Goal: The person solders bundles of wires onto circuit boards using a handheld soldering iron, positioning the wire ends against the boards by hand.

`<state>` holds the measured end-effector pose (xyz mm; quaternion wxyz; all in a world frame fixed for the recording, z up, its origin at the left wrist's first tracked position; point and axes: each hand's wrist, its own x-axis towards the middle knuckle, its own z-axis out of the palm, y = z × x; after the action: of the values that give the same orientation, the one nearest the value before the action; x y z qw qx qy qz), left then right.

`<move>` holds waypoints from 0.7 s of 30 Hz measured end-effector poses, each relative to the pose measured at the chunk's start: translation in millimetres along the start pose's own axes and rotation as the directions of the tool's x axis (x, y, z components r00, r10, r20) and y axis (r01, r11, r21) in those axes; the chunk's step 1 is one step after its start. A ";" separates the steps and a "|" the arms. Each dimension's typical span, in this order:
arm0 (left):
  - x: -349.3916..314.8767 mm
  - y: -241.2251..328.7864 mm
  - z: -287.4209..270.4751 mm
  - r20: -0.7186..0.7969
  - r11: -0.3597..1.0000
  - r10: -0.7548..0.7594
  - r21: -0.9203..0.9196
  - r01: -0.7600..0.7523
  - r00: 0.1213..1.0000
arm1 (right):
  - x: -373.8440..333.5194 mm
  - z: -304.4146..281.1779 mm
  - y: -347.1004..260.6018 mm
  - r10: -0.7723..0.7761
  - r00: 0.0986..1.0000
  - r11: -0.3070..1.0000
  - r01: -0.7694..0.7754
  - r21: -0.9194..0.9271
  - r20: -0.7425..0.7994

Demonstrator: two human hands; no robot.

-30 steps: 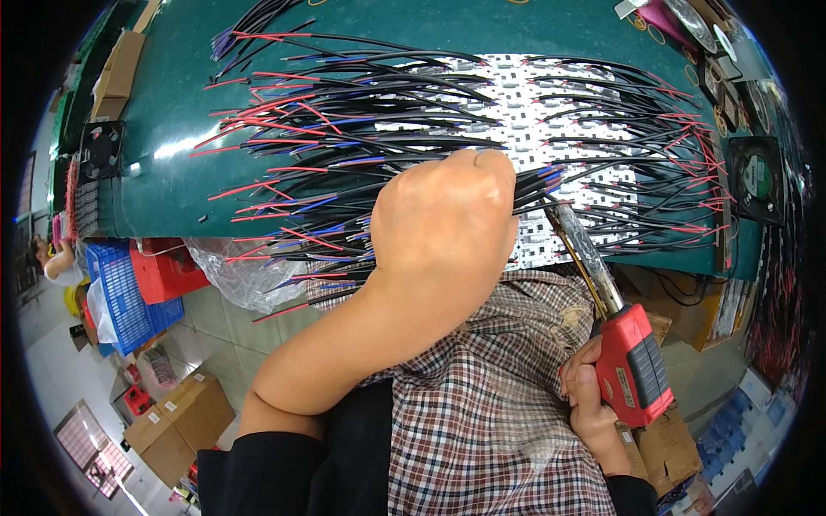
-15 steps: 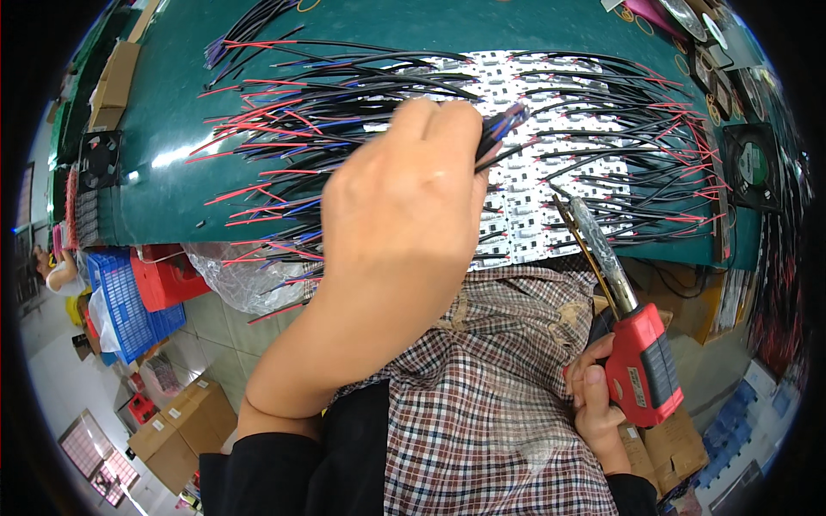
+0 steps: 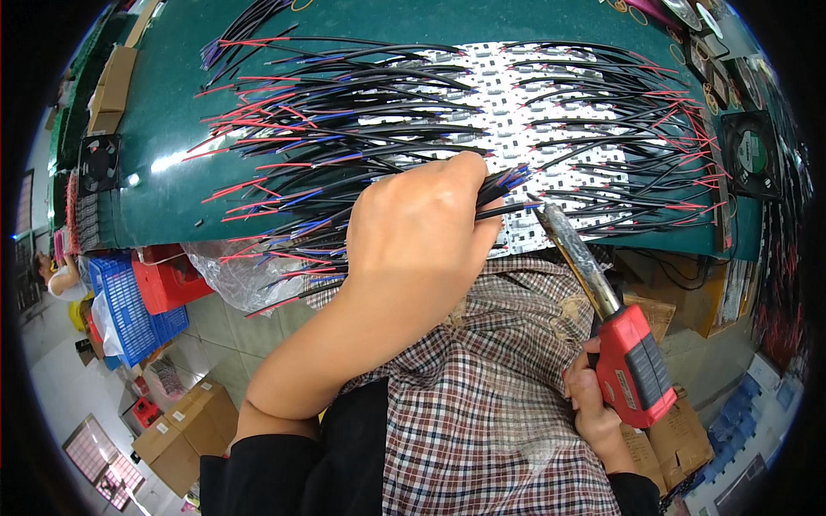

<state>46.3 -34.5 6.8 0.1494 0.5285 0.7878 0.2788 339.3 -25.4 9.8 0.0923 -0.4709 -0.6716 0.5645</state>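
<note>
My left hand (image 3: 417, 219) is closed around a bundle of black wires (image 3: 506, 182) with blue and red ends pointing right, over the lower part of a white circuit board panel (image 3: 503, 103). One wire (image 3: 516, 209) reaches out from its fingertips. My right hand (image 3: 594, 413) grips a red and black soldering gun (image 3: 635, 365). The gun's dark tip meets or nearly meets that wire's end at the board; I cannot tell which. Rows of black wires with bare red and blue ends fan out from both sides of the panel.
Another wire bundle (image 3: 245, 30) lies at the far left of the green table (image 3: 172, 193). Small black fans (image 3: 747, 155) stand at its sides. Below the left edge are a plastic bag (image 3: 245, 279), a red container (image 3: 168, 279) and a blue crate (image 3: 129, 301). A person is far left.
My left hand has moved down and slightly right with the wire bundle, and a single wire now sticks out. The soldering gun's tip has shifted left toward that wire.
</note>
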 end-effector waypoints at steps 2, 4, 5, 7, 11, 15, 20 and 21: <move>-0.5 -2.2 4.7 -0.038 0.998 0.034 0.057 -0.032 0.999 | 2.9 0.6 -2.6 0.011 1.000 0.999 -0.011 -0.036 0.021; -1.5 -1.7 8.1 -0.044 0.996 0.043 0.082 -0.039 0.998 | 6.5 3.8 -3.7 -0.004 1.000 0.998 0.005 -0.060 0.002; -2.0 -1.4 9.0 -0.051 0.993 0.051 0.107 -0.045 0.997 | 7.9 4.0 -2.7 -0.005 1.000 0.998 0.005 -0.059 0.003; -1.2 0.3 8.9 -0.043 0.992 0.053 0.116 -0.048 0.998 | 10.3 4.3 -0.8 -0.053 0.998 0.992 0.055 -0.116 0.023; -0.4 2.6 7.8 -0.026 0.990 0.056 0.127 -0.052 0.998 | 13.5 6.0 1.3 -0.043 0.999 0.996 0.046 -0.076 0.032; 1.0 2.8 5.6 -0.012 0.990 0.063 0.129 -0.061 0.998 | 17.7 12.1 -1.2 -0.078 0.997 0.995 0.077 -0.062 -0.022; 2.9 1.5 5.3 0.004 0.989 0.093 0.115 -0.093 0.996 | 21.0 13.0 -1.0 -0.041 0.999 0.999 0.042 0.011 -0.026; 3.6 1.5 4.9 0.004 0.989 0.093 0.115 -0.093 0.996 | 22.0 10.9 0.0 -0.091 0.996 0.995 0.091 -0.037 -0.003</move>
<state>48.6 -29.4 4.0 0.1050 0.5721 0.7772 0.2402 320.3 -16.4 -3.0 0.1109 -0.4426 -0.7025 0.5462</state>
